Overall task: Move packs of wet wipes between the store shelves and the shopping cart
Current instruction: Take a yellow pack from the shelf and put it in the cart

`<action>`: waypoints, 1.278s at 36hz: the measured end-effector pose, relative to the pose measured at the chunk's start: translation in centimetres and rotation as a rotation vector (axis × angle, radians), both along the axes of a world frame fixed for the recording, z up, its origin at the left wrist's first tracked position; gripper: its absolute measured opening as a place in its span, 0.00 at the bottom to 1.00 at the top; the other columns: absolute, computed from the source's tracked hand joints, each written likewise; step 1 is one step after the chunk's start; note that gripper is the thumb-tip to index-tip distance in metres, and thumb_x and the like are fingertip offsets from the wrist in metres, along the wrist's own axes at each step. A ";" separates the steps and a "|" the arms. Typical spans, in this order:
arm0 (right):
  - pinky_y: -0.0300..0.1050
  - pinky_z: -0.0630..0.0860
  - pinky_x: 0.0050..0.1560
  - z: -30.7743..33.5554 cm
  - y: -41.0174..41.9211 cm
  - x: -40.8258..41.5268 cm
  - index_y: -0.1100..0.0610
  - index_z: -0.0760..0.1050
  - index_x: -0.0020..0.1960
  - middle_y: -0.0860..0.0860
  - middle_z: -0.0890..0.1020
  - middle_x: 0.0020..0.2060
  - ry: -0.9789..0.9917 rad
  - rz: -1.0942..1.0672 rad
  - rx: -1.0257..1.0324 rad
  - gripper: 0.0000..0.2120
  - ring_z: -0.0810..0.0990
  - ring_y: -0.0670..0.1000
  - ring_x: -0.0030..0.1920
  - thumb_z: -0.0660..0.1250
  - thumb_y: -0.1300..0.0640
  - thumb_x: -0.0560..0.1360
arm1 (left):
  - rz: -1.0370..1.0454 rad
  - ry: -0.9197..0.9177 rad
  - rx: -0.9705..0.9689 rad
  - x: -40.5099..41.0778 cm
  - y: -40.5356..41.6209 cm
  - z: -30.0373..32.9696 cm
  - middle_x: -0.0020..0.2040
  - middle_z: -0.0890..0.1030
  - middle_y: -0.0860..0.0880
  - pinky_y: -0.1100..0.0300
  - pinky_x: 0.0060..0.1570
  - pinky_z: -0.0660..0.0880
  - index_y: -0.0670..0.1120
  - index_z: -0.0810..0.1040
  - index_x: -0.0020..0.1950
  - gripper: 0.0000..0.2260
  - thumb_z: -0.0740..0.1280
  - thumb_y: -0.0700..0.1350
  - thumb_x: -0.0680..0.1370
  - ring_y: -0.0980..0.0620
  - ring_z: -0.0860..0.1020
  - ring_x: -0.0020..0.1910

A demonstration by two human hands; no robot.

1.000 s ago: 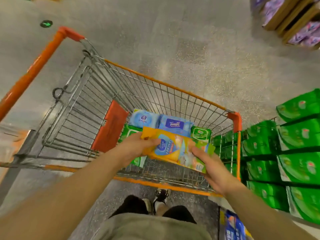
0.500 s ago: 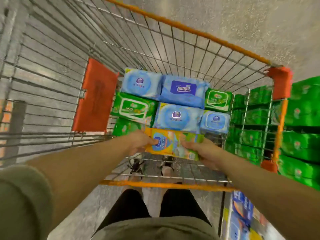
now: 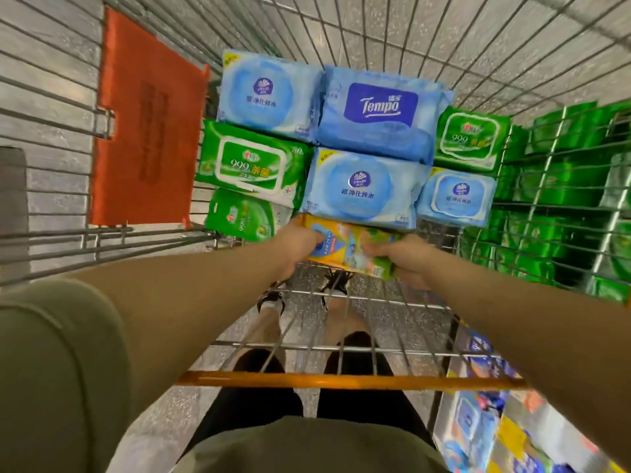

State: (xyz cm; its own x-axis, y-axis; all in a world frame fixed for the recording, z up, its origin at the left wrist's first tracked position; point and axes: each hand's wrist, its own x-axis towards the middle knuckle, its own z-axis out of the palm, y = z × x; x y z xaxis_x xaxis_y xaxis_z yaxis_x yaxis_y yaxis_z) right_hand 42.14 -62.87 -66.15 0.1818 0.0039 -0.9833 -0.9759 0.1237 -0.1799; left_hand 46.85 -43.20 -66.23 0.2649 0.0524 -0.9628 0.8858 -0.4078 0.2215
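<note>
While both hands, left hand (image 3: 300, 244) and right hand (image 3: 403, 257), pinch the yellow pack (image 3: 348, 247) | risk: it snags the blue pack (image 3: 362, 186) (tight row) | cart (image 3: 341, 382)

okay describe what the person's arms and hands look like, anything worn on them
Both forearms are bare down to the hands: no gloves, watch, rings or bands show on the left hand or the right hand. An olive-green short sleeve covers the left upper arm. No sleeve shows on the right arm.
</note>
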 end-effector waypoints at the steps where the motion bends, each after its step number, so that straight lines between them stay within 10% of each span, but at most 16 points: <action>1: 0.52 0.83 0.49 -0.2 0.3 0.1 0.61 0.78 0.60 0.54 0.86 0.54 0.003 -0.011 -0.018 0.17 0.86 0.51 0.47 0.75 0.69 0.72 | 0.004 -0.003 0.002 0.1 -0.2 0.2 0.63 0.79 0.43 0.54 0.52 0.73 0.43 0.71 0.72 0.20 0.70 0.42 0.80 0.44 0.78 0.59; 4: 0.60 0.79 0.61 -0.7 0.5 0.1 0.61 0.79 0.61 0.53 0.87 0.52 0.033 -0.009 -0.070 0.20 0.85 0.54 0.54 0.78 0.66 0.70 | -0.017 0.005 0.017 0.4 -0.6 0.6 0.61 0.78 0.44 0.55 0.50 0.72 0.43 0.69 0.71 0.21 0.70 0.45 0.80 0.46 0.77 0.55; 12: 0.58 0.82 0.55 2.3 0.6 1.2 0.54 0.77 0.52 0.53 0.86 0.47 -0.001 -0.026 -0.117 0.11 0.85 0.54 0.47 0.74 0.65 0.74 | -0.178 -0.007 0.072 1.3 0.0 2.3 0.54 0.74 0.45 0.55 0.52 0.71 0.45 0.71 0.65 0.14 0.67 0.47 0.82 0.45 0.73 0.52; 18: 0.55 0.80 0.56 4.4 -1.4 1.7 0.55 0.79 0.56 0.52 0.83 0.50 -0.017 0.308 -0.284 0.21 0.82 0.55 0.52 0.77 0.48 0.66 | -0.209 -0.053 0.099 2.4 0.7 5.3 0.57 0.80 0.44 0.59 0.40 0.75 0.44 0.77 0.65 0.15 0.68 0.48 0.80 0.47 0.78 0.51; 27: 0.55 0.77 0.56 13.4 -3.3 4.2 0.56 0.75 0.56 0.58 0.79 0.57 -0.059 0.626 -0.403 0.12 0.79 0.60 0.57 0.66 0.47 0.80 | -0.499 -0.149 0.182 5.8 1.8 13.8 0.39 0.71 0.46 0.58 0.38 0.65 0.41 0.77 0.49 0.12 0.61 0.48 0.83 0.48 0.71 0.40; 30: 0.50 0.74 0.55 17.1 -4.3 6.1 0.63 0.77 0.60 0.63 0.78 0.61 -0.125 0.763 -0.479 0.18 0.78 0.61 0.61 0.62 0.49 0.81 | -0.579 -0.250 0.199 8.1 1.5 17.8 0.49 0.78 0.44 0.58 0.47 0.66 0.41 0.78 0.62 0.16 0.61 0.51 0.83 0.43 0.75 0.52; 34: 0.51 0.72 0.66 23.7 -5.2 8.5 0.57 0.64 0.79 0.58 0.73 0.73 -0.289 0.817 -0.552 0.30 0.74 0.60 0.69 0.62 0.45 0.82 | -0.627 -0.398 0.187 11.0 0.5 22.9 0.47 0.74 0.49 0.59 0.40 0.68 0.47 0.75 0.56 0.12 0.62 0.55 0.82 0.49 0.73 0.45; 46: 0.46 0.65 0.71 40.7 -7.5 13.9 0.57 0.58 0.81 0.56 0.66 0.78 -0.757 0.882 -0.936 0.33 0.66 0.56 0.76 0.63 0.44 0.81 | -0.964 -0.874 0.227 17.1 -2.8 41.4 0.82 0.61 0.46 0.52 0.75 0.60 0.47 0.61 0.82 0.39 0.62 0.68 0.78 0.45 0.62 0.79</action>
State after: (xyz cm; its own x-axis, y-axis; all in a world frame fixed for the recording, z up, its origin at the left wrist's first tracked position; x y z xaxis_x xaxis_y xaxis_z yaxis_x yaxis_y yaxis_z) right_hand 56.07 -70.35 -25.50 0.9121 -0.1816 -0.3675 -0.3146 -0.8848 -0.3436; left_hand 63.97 -45.98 -24.87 0.8119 -0.3696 -0.4519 -0.1775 -0.8937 0.4120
